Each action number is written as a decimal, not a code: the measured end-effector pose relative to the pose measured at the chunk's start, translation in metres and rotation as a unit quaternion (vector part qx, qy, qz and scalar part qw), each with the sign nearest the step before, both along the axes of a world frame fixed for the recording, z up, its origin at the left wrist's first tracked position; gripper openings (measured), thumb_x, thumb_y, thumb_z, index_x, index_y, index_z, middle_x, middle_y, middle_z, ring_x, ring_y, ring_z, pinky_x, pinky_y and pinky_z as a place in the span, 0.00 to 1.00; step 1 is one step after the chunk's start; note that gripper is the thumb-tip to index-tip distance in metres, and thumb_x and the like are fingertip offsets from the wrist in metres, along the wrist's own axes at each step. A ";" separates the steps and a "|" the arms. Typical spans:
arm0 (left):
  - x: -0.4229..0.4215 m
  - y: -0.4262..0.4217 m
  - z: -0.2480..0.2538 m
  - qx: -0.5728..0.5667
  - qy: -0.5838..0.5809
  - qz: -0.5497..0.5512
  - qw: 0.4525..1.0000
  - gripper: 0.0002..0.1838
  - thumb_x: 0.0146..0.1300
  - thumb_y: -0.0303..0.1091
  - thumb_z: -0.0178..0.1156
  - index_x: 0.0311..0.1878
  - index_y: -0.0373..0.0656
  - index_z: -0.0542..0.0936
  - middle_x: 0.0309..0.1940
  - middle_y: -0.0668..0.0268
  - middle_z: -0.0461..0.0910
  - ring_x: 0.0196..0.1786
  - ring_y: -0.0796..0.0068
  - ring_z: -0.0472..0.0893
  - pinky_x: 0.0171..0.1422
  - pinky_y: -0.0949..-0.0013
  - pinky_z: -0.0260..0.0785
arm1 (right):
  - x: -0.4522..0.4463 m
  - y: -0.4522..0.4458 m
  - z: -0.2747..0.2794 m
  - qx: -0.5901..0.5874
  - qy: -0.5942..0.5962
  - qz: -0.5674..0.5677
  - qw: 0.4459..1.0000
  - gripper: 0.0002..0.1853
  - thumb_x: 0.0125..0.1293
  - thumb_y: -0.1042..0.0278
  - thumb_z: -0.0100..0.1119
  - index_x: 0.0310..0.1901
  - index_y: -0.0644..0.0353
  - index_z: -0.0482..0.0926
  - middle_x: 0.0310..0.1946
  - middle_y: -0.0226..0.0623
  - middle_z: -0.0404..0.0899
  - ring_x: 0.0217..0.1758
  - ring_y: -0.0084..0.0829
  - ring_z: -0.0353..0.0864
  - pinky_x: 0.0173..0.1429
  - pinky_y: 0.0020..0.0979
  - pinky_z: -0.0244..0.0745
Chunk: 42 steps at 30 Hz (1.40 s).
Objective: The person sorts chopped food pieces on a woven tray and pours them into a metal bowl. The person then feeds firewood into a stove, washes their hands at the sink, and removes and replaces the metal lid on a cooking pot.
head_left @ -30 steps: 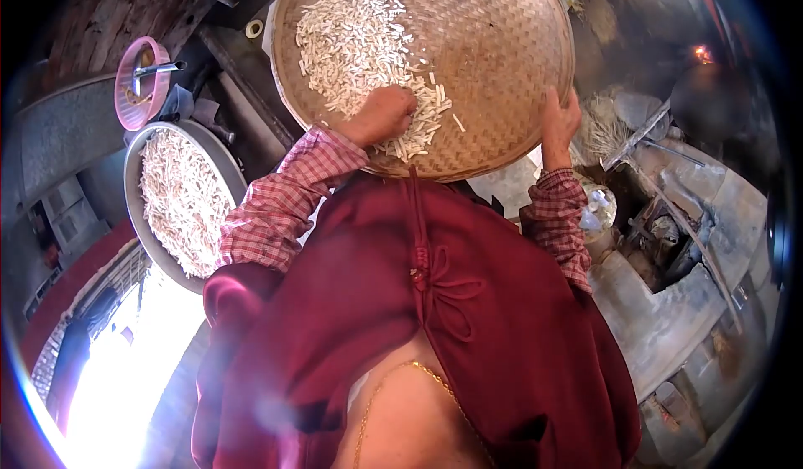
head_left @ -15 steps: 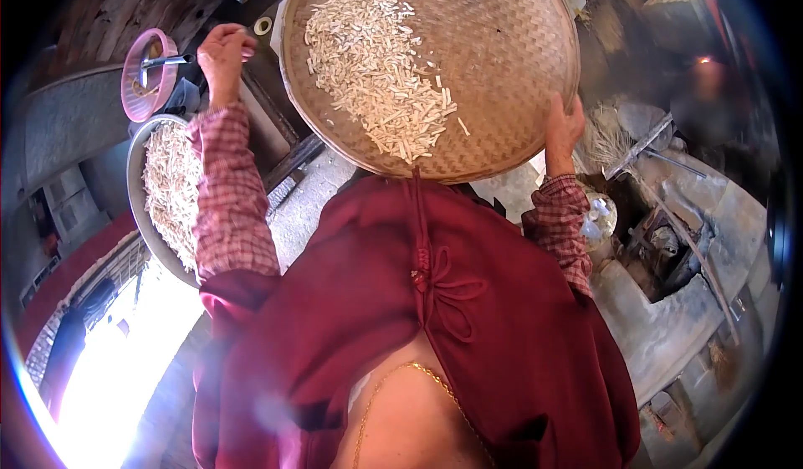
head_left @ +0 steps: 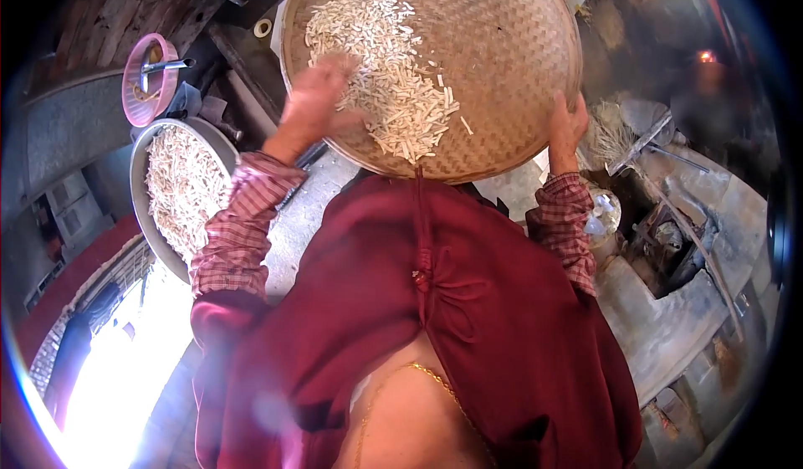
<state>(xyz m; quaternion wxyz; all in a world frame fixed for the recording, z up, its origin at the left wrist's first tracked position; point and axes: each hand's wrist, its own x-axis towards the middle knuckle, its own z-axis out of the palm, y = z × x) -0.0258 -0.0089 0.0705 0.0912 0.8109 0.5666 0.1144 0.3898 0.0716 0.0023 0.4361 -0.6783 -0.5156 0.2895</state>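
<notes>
A round woven bamboo tray point(head_left: 510, 59) is held in front of me, with a pile of short pale dried strips point(head_left: 376, 42) on its left half. My right hand point(head_left: 569, 126) grips the tray's right rim, its fingers partly hidden. Over the left rim reaches my left hand point(head_left: 314, 101), slightly blurred, thumb and fingers apart, beside the pile; whether it touches the strips I cannot tell. On my left stands a grey metal basin point(head_left: 222, 147) full of similar pale strips point(head_left: 184, 189).
Left of the tray is a pink plastic basket point(head_left: 128, 92) with a metal handle lying across it. To my right, a stone stove point(head_left: 669, 327) has a dark opening, and a long stick point(head_left: 694, 251) leans over it. A yellowish tape roll point(head_left: 263, 28) lies at the upper left.
My left hand has swung right and down, from above the pink basket's side to over the tray's left part. My right hand stays on the rim.
</notes>
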 end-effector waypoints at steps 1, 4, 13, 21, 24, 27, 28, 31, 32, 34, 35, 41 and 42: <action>0.021 -0.005 0.003 -0.044 0.023 -0.061 0.997 0.48 0.45 0.60 0.66 0.66 0.48 0.60 0.63 0.49 0.62 0.64 0.47 0.63 0.65 0.50 0.58 | -0.002 0.001 0.002 0.002 0.002 0.000 1.000 0.18 0.59 0.65 0.57 0.48 0.66 0.76 0.38 0.41 0.82 0.41 0.32 0.80 0.48 0.30 0.71; 0.062 0.003 -0.018 -0.083 -0.023 -0.131 0.988 0.46 0.46 0.61 0.64 0.66 0.50 0.60 0.65 0.52 0.59 0.66 0.47 0.60 0.64 0.48 0.57 | -0.002 0.000 0.001 -0.004 -0.004 -0.004 1.000 0.18 0.59 0.64 0.57 0.48 0.65 0.76 0.37 0.41 0.82 0.41 0.32 0.80 0.48 0.30 0.71; 0.134 0.032 -0.073 -0.014 -0.028 -0.161 0.986 0.38 0.49 0.67 0.56 0.56 0.48 0.72 0.60 0.56 0.63 0.62 0.50 0.62 0.53 0.47 0.59 | -0.009 -0.003 0.017 -0.029 -0.003 -0.011 1.000 0.18 0.59 0.64 0.55 0.49 0.65 0.76 0.39 0.41 0.82 0.43 0.32 0.79 0.50 0.30 0.70; 0.098 0.002 -0.052 -0.123 0.010 -0.276 0.953 0.40 0.47 0.68 0.57 0.59 0.52 0.72 0.66 0.57 0.58 0.64 0.47 0.60 0.55 0.47 0.59 | -0.008 -0.003 0.015 -0.039 -0.007 -0.015 0.999 0.18 0.59 0.64 0.55 0.49 0.65 0.76 0.41 0.41 0.81 0.44 0.33 0.79 0.51 0.30 0.70; 0.092 0.001 -0.043 -0.146 0.014 -0.285 0.947 0.37 0.42 0.59 0.64 0.58 0.55 0.74 0.67 0.59 0.57 0.66 0.46 0.58 0.55 0.46 0.62 | -0.008 -0.002 0.011 -0.022 -0.012 -0.010 1.000 0.18 0.60 0.64 0.55 0.49 0.65 0.76 0.41 0.41 0.81 0.45 0.33 0.79 0.51 0.30 0.70; 0.090 0.002 -0.042 -0.187 0.014 -0.295 0.937 0.36 0.37 0.49 0.68 0.56 0.56 0.75 0.67 0.60 0.57 0.66 0.47 0.57 0.54 0.46 0.64 | -0.010 -0.003 0.016 -0.020 0.001 -0.008 1.000 0.18 0.60 0.63 0.55 0.49 0.65 0.76 0.42 0.40 0.81 0.45 0.33 0.79 0.51 0.30 0.69; 0.090 0.002 -0.043 -0.193 0.007 -0.295 0.936 0.35 0.36 0.46 0.69 0.55 0.56 0.76 0.67 0.61 0.57 0.67 0.47 0.56 0.54 0.46 0.65 | -0.009 -0.003 0.015 -0.018 0.003 -0.007 1.000 0.18 0.60 0.63 0.55 0.49 0.65 0.76 0.42 0.40 0.81 0.45 0.33 0.79 0.52 0.30 0.69; 0.092 -0.002 -0.047 -0.194 0.000 -0.288 0.938 0.35 0.34 0.42 0.69 0.54 0.56 0.76 0.67 0.61 0.57 0.67 0.47 0.56 0.54 0.47 0.66 | -0.007 -0.004 0.012 -0.024 0.000 -0.004 1.000 0.18 0.61 0.63 0.55 0.50 0.65 0.75 0.42 0.40 0.81 0.45 0.33 0.79 0.52 0.30 0.69; 0.093 -0.002 -0.048 -0.191 0.000 -0.284 0.940 0.35 0.34 0.42 0.69 0.54 0.56 0.77 0.67 0.61 0.57 0.67 0.47 0.55 0.54 0.47 0.66 | -0.006 -0.003 0.010 -0.029 -0.002 -0.003 1.000 0.18 0.61 0.63 0.55 0.50 0.65 0.75 0.42 0.40 0.81 0.45 0.32 0.79 0.51 0.30 0.69; 0.092 -0.001 -0.045 -0.200 0.012 -0.286 0.937 0.36 0.33 0.42 0.69 0.55 0.56 0.76 0.67 0.62 0.57 0.67 0.47 0.56 0.54 0.47 0.66 | -0.007 -0.004 0.013 -0.038 -0.012 -0.008 0.999 0.18 0.61 0.63 0.55 0.49 0.65 0.75 0.41 0.40 0.81 0.45 0.32 0.79 0.51 0.30 0.70; 0.092 0.000 -0.044 -0.205 0.019 -0.287 0.936 0.37 0.33 0.42 0.69 0.55 0.56 0.76 0.67 0.62 0.57 0.67 0.47 0.56 0.54 0.48 0.66 | -0.008 -0.004 0.015 -0.043 -0.018 -0.011 0.999 0.18 0.61 0.63 0.55 0.49 0.65 0.76 0.41 0.40 0.81 0.44 0.32 0.79 0.51 0.30 0.70; 0.080 0.011 -0.058 -0.219 0.036 -0.359 0.907 0.47 0.30 0.45 0.72 0.63 0.59 0.68 0.69 0.60 0.53 0.68 0.46 0.56 0.56 0.49 0.67 | -0.003 -0.002 0.009 -0.028 -0.055 0.004 0.998 0.19 0.59 0.63 0.56 0.49 0.64 0.76 0.40 0.43 0.82 0.44 0.37 0.80 0.50 0.31 0.71; 0.081 0.010 -0.058 -0.221 0.061 -0.360 0.905 0.49 0.29 0.45 0.73 0.64 0.60 0.66 0.70 0.59 0.52 0.68 0.46 0.56 0.56 0.49 0.67 | -0.002 -0.001 0.005 -0.021 -0.044 -0.002 0.999 0.19 0.59 0.63 0.56 0.49 0.63 0.76 0.40 0.43 0.82 0.44 0.37 0.80 0.50 0.32 0.71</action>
